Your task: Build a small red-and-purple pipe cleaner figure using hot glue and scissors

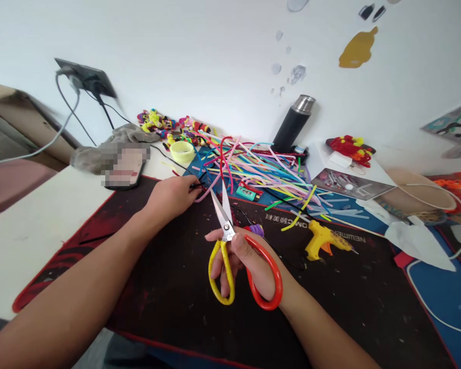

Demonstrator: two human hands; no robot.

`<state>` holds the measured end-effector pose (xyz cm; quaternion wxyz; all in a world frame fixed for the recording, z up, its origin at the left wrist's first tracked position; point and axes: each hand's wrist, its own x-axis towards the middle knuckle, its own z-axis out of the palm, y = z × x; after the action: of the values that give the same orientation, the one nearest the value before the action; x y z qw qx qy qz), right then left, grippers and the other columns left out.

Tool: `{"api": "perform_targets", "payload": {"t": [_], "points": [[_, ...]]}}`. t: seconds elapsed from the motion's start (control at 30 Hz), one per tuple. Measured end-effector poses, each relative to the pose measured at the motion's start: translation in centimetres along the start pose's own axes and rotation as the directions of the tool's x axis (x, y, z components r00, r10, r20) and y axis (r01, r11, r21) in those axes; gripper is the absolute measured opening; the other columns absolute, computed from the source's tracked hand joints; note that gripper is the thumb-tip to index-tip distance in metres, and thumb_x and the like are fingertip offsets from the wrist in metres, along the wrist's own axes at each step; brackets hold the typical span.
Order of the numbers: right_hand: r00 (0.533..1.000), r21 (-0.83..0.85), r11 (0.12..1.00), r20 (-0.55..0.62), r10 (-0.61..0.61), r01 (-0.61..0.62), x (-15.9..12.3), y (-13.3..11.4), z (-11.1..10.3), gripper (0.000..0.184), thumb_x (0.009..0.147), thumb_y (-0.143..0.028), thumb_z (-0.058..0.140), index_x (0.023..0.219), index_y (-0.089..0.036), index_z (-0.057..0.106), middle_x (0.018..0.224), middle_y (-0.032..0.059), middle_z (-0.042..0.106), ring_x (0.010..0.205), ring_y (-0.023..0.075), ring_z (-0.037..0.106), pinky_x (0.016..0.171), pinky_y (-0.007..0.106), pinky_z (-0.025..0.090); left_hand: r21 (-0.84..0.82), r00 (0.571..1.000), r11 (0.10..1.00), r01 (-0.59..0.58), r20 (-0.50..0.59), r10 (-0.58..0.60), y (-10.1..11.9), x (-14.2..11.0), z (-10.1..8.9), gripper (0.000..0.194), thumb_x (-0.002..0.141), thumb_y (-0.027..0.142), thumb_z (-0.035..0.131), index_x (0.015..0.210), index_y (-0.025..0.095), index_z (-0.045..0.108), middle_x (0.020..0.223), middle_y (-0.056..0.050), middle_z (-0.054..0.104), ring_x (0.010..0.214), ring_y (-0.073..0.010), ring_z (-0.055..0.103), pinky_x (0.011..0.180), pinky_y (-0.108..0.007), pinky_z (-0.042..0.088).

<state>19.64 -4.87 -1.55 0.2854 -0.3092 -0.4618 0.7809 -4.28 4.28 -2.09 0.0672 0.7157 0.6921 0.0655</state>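
My right hand (258, 264) holds scissors (227, 228) with one yellow and one red handle. Their blades are parted and point away from me, toward the pile. Fingers pass through the yellow loop, and the red loop lies around the base of my thumb. Farther left, my left hand (172, 197) reaches to the near edge of a pile of colourful pipe cleaners (253, 166). Its fingers are closed on a thin black pipe cleaner (198, 184), partly hidden by the hand. Behind the scissors sits something purple (256, 230), wound like a small coil.
A yellow glue gun (326, 240) lies right on the dark mat (168, 297). A black flask (294, 123) stands by the wall. A pale yellow cup (182, 154), phone (124, 166) and small fuzzy figures (155, 122) are at back left. A white cable (432, 302) runs along the right.
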Motion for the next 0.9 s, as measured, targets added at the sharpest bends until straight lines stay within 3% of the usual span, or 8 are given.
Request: {"api": "perform_targets", "payload": {"t": [0.2, 0.33, 0.37, 0.47, 0.6, 0.73, 0.9], "points": [[1.000, -0.017, 1.000, -0.009, -0.004, 0.004, 0.0, 0.1, -0.1, 0.080, 0.094, -0.086, 0.067, 0.129, -0.015, 0.068, 0.081, 0.0048, 0.078, 0.051, 0.0158, 0.071, 0.051, 0.025, 0.051, 0.013, 1.000, 1.000, -0.017, -0.018, 0.018, -0.6, 0.2, 1.4, 0.035, 0.103, 0.042, 0.055, 0.119, 0.023, 0.080, 0.105, -0.014, 0.086, 0.100, -0.0361, 0.080, 0.078, -0.038, 0.052], [1.000, -0.026, 1.000, -0.019, -0.006, 0.006, 0.0, 0.3, -0.2, 0.078, 0.095, -0.085, 0.066, 0.129, -0.015, 0.069, 0.080, 0.0047, 0.078, 0.051, 0.0157, 0.072, 0.050, 0.024, 0.051, -0.024, 0.999, 0.999, -0.032, -0.028, 0.031, -1.6, 0.2, 0.4, 0.038, 0.103, 0.044, 0.052, 0.118, 0.021, 0.079, 0.103, -0.013, 0.085, 0.095, -0.0344, 0.079, 0.077, -0.037, 0.052], [1.000, -0.027, 1.000, -0.021, -0.008, 0.008, 0.0, 0.3, -0.2, 0.078, 0.096, -0.085, 0.066, 0.129, -0.015, 0.069, 0.080, 0.0047, 0.078, 0.051, 0.0158, 0.072, 0.050, 0.024, 0.051, -0.055, 0.999, 0.998, -0.044, -0.031, 0.042, -1.6, 0.1, -0.2, 0.039, 0.104, 0.045, 0.051, 0.116, 0.021, 0.079, 0.099, -0.010, 0.084, 0.092, -0.0323, 0.078, 0.076, -0.036, 0.051], [1.000, -0.015, 1.000, -0.021, -0.018, 0.017, 0.0, 0.3, -0.4, 0.077, 0.096, -0.085, 0.065, 0.130, -0.015, 0.068, 0.080, 0.0046, 0.078, 0.051, 0.0162, 0.072, 0.050, 0.024, 0.052, -0.366, 0.989, 0.920, -0.140, -0.007, 0.148, -1.1, -0.8, -2.3, 0.043, 0.102, 0.056, 0.052, 0.098, 0.022, 0.078, 0.083, -0.002, 0.080, 0.076, -0.0257, 0.071, 0.067, -0.032, 0.048], [0.999, -0.013, 1.000, -0.033, -0.029, 0.028, 0.0, 0.0, -0.7, 0.073, 0.098, -0.083, 0.064, 0.130, -0.017, 0.068, 0.081, 0.0039, 0.078, 0.052, 0.0160, 0.073, 0.052, 0.024, 0.052, -0.529, 0.932, 0.828, -0.185, 0.173, 0.319, 1.0, -2.2, -3.5, 0.036, 0.094, 0.054, 0.060, 0.092, 0.024, 0.079, 0.084, 0.000, 0.080, 0.076, -0.0240, 0.071, 0.070, -0.030, 0.051], [0.999, -0.018, 0.999, -0.035, -0.037, 0.037, -0.1, -0.3, -1.0, 0.070, 0.101, -0.081, 0.061, 0.131, -0.018, 0.067, 0.082, 0.0038, 0.079, 0.054, 0.0164, 0.074, 0.054, 0.025, 0.055, -0.396, 0.870, 0.889, -0.230, 0.325, 0.370, 2.2, -2.6, -2.9, 0.029, 0.095, 0.044, 0.058, 0.095, 0.024, 0.080, 0.088, -0.002, 0.082, 0.075, -0.0233, 0.074, 0.069, -0.030, 0.050], [0.997, -0.021, 0.998, -0.053, -0.054, 0.052, 0.0, -0.5, -1.0, 0.070, 0.100, -0.081, 0.063, 0.129, -0.017, 0.068, 0.080, 0.0044, 0.079, 0.053, 0.0165, 0.074, 0.053, 0.025, 0.053, -0.202, 0.891, 0.945, -0.257, 0.331, 0.313, 2.0, -2.2, -2.2, 0.029, 0.100, 0.040, 0.059, 0.108, 0.023, 0.081, 0.106, -0.008, 0.086, 0.090, -0.0273, 0.078, 0.075, -0.033, 0.051]]}}
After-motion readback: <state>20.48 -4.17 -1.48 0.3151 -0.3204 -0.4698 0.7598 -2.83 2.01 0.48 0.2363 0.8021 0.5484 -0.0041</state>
